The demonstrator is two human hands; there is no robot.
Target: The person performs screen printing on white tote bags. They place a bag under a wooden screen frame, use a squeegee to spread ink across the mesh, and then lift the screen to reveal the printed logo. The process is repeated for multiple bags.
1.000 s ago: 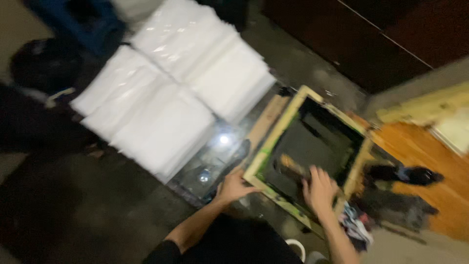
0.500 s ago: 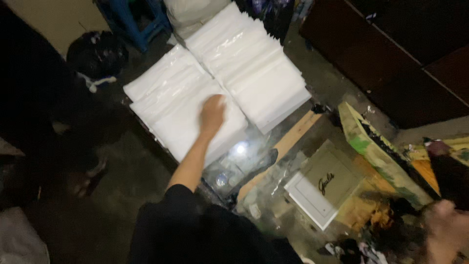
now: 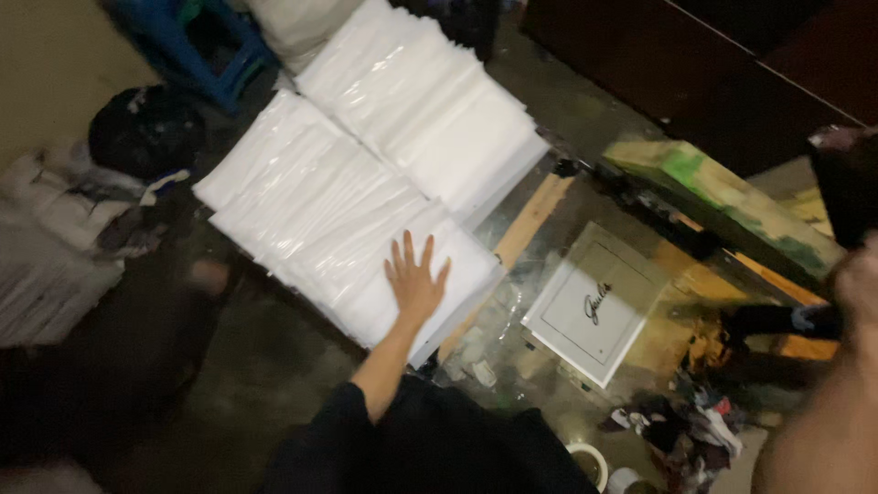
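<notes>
The left hand (image 3: 416,284) lies flat, fingers spread, palm down on the near end of the fanned stack of white plastic-wrapped sheets (image 3: 338,233), pressing rather than gripping; nothing is closed in it. The right hand (image 3: 860,284) sits blurred at the frame's edge, raised by the lifted wooden printing frame (image 3: 722,206), and I cannot tell whether it is closed on the frame or merely against it. Just right of the stack, a printed white sheet (image 3: 596,306) with a dark script mark lies on the glossy work surface (image 3: 512,316). Beyond the stack on that same side, a wooden strip (image 3: 526,224) runs along its edge. The wrapping looks slippery, so a sideways push could slide several sheets off the stack's near corner. If the frame is poorly held, it could drop and smear the print. Rags (image 3: 677,425) lie further right, near
</notes>
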